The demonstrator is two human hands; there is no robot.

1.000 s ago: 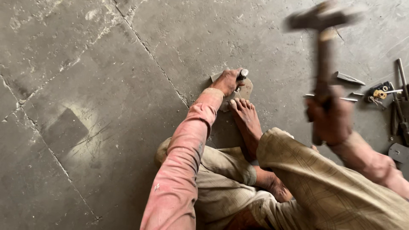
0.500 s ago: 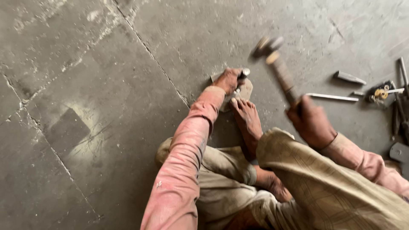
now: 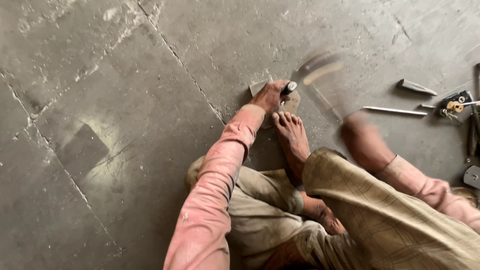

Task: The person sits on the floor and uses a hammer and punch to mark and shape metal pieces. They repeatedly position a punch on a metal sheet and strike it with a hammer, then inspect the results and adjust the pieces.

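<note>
Nearest the camera, the person's bent knees in tan checked trousers (image 3: pixel 380 220) fill the lower part of the view, from about five o'clock to six o'clock. A bare foot (image 3: pixel 291 137) stretches forward from between them toward the centre, its toes resting on the edge of a flat metal piece (image 3: pixel 292 102) that lies on the concrete floor (image 3: pixel 125 100).

The left hand (image 3: pixel 270 95), at the end of a pink sleeve (image 3: pixel 220 175) that runs up from six o'clock, is closed around a short steel chisel (image 3: pixel 289 88). The chisel stands tilted, its bright top end showing just beyond the knuckles and its lower end on the metal piece, just above the toes.

The right hand (image 3: pixel 361 140), at about three o'clock from the foot, is heavily blurred. It appears wrapped around the handle of a hammer (image 3: pixel 320 70), though the smear hides how tight the fingers are. The hammer head is a pale streak at about one o'clock from the chisel, near it but not touching.

Farther off, toward two and three o'clock, loose tools lie on the floor: a thin steel rod (image 3: pixel 395 110), a short pointed punch (image 3: pixel 417 87) beyond it, and a small dark fitting with brass parts (image 3: pixel 452 106) near the right edge. Floor joints run diagonally across the far slabs.
</note>
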